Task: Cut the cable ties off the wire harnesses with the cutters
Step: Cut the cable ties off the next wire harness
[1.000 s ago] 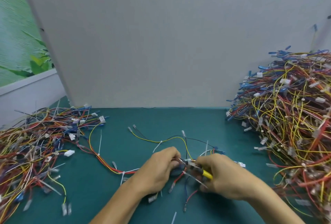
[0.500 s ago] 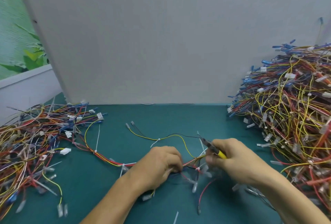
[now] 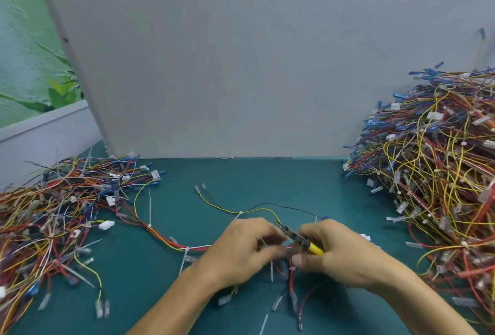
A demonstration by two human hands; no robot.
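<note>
A wire harness (image 3: 166, 239) of red, yellow, black and white wires lies across the green mat, with white cable ties (image 3: 185, 251) still on it. My left hand (image 3: 241, 251) grips the harness near the middle. My right hand (image 3: 340, 254) holds yellow-handled cutters (image 3: 300, 239), whose metal jaws point left toward my left hand's fingers, just above the wires. Whether the jaws touch a tie is hidden by blur and fingers.
A tall heap of harnesses (image 3: 439, 174) fills the right side. A flatter heap (image 3: 53, 216) spreads over the left. Cut tie pieces (image 3: 263, 324) lie on the green mat (image 3: 254, 179). A grey board (image 3: 227, 53) stands behind.
My right hand with the cutters lifted away to the right half a second ago, then came back left; the jaws now sit close to my left hand's fingers again.
</note>
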